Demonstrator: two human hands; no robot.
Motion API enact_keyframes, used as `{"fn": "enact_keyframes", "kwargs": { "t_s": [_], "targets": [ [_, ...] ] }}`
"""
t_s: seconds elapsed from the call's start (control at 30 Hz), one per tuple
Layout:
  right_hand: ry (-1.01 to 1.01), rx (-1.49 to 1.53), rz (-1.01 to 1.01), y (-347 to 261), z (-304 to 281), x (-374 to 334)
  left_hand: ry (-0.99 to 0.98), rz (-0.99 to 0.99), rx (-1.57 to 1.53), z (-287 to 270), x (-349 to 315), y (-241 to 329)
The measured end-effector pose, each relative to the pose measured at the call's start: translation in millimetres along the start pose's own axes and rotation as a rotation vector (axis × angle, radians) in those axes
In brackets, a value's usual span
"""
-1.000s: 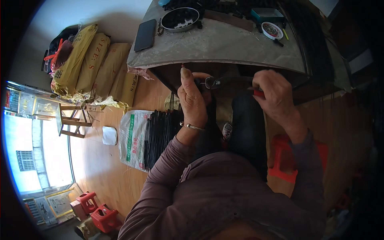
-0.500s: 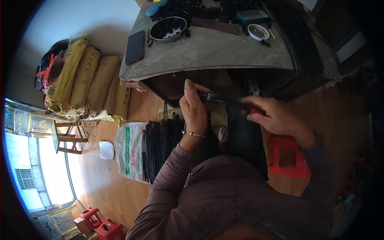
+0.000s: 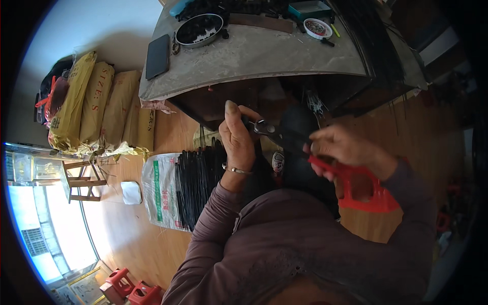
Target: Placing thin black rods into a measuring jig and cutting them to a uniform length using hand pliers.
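Note:
Pliers (image 3: pixel 278 136) with dark handle parts and a red grip are in my right hand (image 3: pixel 341 147). Their handles are spread apart. The metal jaws point left and reach the fingers of my left hand (image 3: pixel 238 138). That hand is closed with its thumb upright, and a small dark piece shows between its fingers beside the jaws. What this piece is I cannot make out. Both hands are above my lap, just in front of the table (image 3: pixel 229 63).
On the table are a round pan (image 3: pixel 199 30) of black pieces, a dark tablet-like slab (image 3: pixel 158 57) and a white bowl (image 3: pixel 318 29). Black rods (image 3: pixel 195 183) lie on a white sack at left. Stacked yellow packages (image 3: pixel 96 101) stand beyond. A red stool (image 3: pixel 376 203) is at right.
The plier handles have spread apart, with my right hand's fingers opening around them. My left hand still holds its place at the jaws. The whole view has shifted slightly.

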State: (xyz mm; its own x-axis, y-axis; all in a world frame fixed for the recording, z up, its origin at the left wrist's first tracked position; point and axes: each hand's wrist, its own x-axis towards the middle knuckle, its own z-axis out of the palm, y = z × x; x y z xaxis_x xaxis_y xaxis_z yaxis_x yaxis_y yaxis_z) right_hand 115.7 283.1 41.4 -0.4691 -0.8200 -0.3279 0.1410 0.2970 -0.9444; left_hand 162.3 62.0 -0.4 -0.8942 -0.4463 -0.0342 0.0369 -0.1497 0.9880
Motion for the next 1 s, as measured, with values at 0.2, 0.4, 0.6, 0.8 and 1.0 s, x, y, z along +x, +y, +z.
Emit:
{"fn": "enact_keyframes", "kwargs": {
  "t_s": [0.2, 0.4, 0.6, 0.8, 1.0],
  "targets": [
    [-0.390, 0.760, 0.268, 7.0, 5.2, -5.9, 0.011, 0.016, 0.081, 2.0, -6.9, -8.5],
    [0.086, -0.705, -0.226, -9.0, 1.6, 1.9, 0.048, 0.012, -0.012, -0.6, -4.2, -6.5],
    [0.285, -0.608, -0.268, -2.0, 18.5, -6.2, -0.001, 0.023, -0.024, -3.9, -2.9, -8.0],
    [-0.378, 0.975, 0.258, 22.7, 42.7, -20.6, -0.123, 0.176, 0.110, -9.9, -15.8, -9.3],
    [-0.557, 0.826, 0.327, 19.9, 37.3, -8.0, -0.190, 0.132, 0.117, -8.2, -17.4, -6.8]
  ]
}}
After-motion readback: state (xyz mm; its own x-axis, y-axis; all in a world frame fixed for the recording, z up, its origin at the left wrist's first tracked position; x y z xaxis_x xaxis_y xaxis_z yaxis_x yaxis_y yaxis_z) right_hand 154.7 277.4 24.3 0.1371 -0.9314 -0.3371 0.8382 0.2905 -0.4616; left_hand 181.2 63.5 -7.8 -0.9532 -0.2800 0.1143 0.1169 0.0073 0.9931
